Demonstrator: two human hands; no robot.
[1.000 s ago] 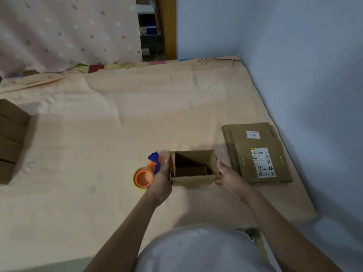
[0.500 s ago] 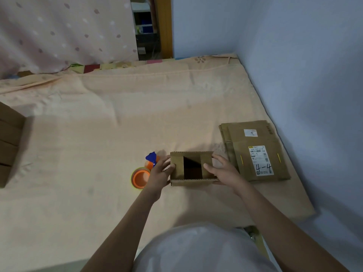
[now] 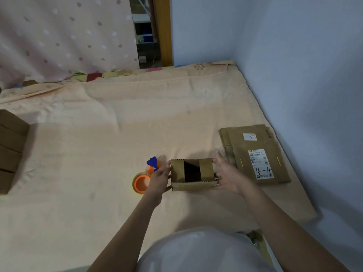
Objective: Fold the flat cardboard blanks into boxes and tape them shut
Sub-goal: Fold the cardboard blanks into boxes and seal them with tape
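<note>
At the far left edge we see a stack of brown cardboard boxes point(image 3: 10, 148) resting on the peach bedsheet point(image 3: 98, 134), partly cut off by the frame. Behind it hangs a pale dotted curtain point(image 3: 64, 36), and past that a wooden door frame point(image 3: 163, 30).

Moving right, an orange tape roll point(image 3: 140, 182) with a blue dispenser part point(image 3: 152, 162) lies on the sheet, just beside and partly behind our left hand point(image 3: 160, 178). That hand holds the left side of the small cardboard box point(image 3: 193, 174), with its fingers point(image 3: 167, 165) along the far left corner and the thumb reaching the near bottom corner.

The box sits near the middle of the bed, in front of us, its opening facing up. Two short flaps are folded inward from left and right, leaving a dark gap between them; the near long flap hangs down toward us.

Our right hand point(image 3: 228, 176) is at the box's right side, fingers point(image 3: 219, 158) fairly straight and spread, touching the right wall and the near flap rather than curling round it.

Just beside that hand lies a stack of flat cardboard blanks point(image 3: 253, 154), the top one carrying a white label marked "4-4". It lies close to the blue wall point(image 3: 304, 75) at the right.
</note>
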